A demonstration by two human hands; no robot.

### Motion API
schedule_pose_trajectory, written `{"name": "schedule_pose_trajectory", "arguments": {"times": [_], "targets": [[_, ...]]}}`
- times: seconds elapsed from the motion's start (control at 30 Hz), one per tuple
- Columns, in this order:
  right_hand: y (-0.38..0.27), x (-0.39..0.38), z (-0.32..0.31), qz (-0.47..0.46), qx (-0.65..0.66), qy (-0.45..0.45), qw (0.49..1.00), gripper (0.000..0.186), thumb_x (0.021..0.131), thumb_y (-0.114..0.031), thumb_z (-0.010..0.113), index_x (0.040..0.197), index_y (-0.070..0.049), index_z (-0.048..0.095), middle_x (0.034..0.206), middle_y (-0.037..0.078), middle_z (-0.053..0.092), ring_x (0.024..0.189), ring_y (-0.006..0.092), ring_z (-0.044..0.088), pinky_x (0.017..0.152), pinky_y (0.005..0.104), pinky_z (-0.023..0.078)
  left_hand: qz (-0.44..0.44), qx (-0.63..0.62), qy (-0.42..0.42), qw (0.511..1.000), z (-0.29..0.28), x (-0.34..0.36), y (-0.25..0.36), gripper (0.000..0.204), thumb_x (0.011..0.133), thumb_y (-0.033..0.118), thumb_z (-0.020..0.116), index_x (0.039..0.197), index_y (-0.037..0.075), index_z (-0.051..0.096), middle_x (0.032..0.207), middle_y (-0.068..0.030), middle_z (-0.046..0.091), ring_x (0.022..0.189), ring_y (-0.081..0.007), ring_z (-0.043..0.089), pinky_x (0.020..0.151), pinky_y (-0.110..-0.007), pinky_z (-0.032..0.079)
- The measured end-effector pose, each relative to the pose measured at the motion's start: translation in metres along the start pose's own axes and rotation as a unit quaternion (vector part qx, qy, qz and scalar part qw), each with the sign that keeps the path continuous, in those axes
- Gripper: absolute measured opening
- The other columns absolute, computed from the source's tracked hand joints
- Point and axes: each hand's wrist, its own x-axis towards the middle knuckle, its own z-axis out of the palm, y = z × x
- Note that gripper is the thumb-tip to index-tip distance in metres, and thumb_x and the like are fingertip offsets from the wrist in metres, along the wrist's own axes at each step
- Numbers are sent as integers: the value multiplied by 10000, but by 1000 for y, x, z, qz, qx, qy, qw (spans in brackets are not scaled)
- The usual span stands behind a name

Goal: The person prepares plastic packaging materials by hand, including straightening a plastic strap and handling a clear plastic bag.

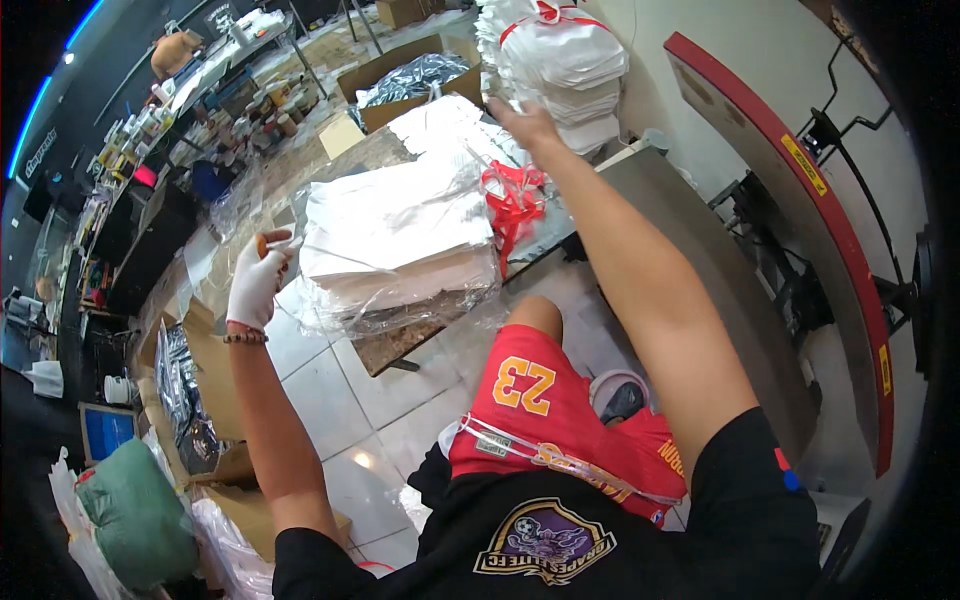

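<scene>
A stack of white folded cloth [390, 215] lies on the table over crumpled clear plastic [400, 312]. At its left corner is my left hand [262, 275], in a white glove with bare fingertips. Its fingers are curled around a small orange thing [262, 245], whose kind I cannot make out. My bare right hand [525, 128] reaches over the far right part of the table, fingers apart, holding nothing visible. Below it are loose white cloth pieces [440, 125] and a tangle of red ribbon [515, 200] beside the stack.
A taller white stack [565, 70] tied with red ribbon stands at the back. Behind the table is a cardboard box [375, 115] with silver bags. A red-edged machine part [800, 190] curves along the right. More open boxes [215, 370] sit at left.
</scene>
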Motion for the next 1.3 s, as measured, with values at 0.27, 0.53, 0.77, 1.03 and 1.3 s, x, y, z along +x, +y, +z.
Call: {"name": "schedule_pose_trajectory", "arguments": {"times": [0.27, 0.53, 0.77, 1.03, 1.3], "targets": [[2, -74, -89, 132, 306, -190, 924, 333, 922, -270, 452, 1039, -5, 617, 872, 74, 646, 669, 87, 502, 557, 250, 414, 115, 6, -104, 988, 52, -13, 15, 185, 869, 57, 544, 1035, -2, 598, 811, -40, 647, 566, -34, 466, 494, -180, 351], [-28, -206, -79, 112, 386, -171, 900, 215, 958, -202, 547, 1084, -32, 582, 921, 59, 643, 786, 102, 597, 662, 242, 501, 16, -384, -338, 859, 176, -46, 73, 332, 893, 47, 493, 1219, -15, 496, 1257, -168, 563, 978, -208, 621, 731, -283, 544], [-2, -239, -99, 116, 335, -75, 932, 194, 946, -172, 578, 1082, -35, 587, 876, 42, 635, 742, 111, 610, 691, 273, 523, 73, -351, -304, 883, 222, -94, 70, 381, 852, 16, 536, 1225, -52, 508, 1294, -150, 550, 972, -212, 652, 621, -221, 564], [18, -240, -147, 152, 422, -65, 891, 142, 938, -186, 570, 1032, -80, 556, 1068, 84, 647, 867, 145, 629, 749, 340, 546, 137, -186, -356, 905, 205, -122, 140, 291, 859, 39, 520, 1116, -30, 635, 829, -28, 635, 581, -30, 457, 503, -170, 350], [40, -248, -170, 149, 535, -194, 808, 91, 946, -182, 564, 983, -108, 605, 1313, 150, 549, 1027, 212, 614, 807, 391, 547, 209, -134, -373, 894, 189, -137, 174, 316, 836, 45, 526, 1119, -51, 628, 676, 13, 533, 532, -23, 404, 485, -195, 300]]}}
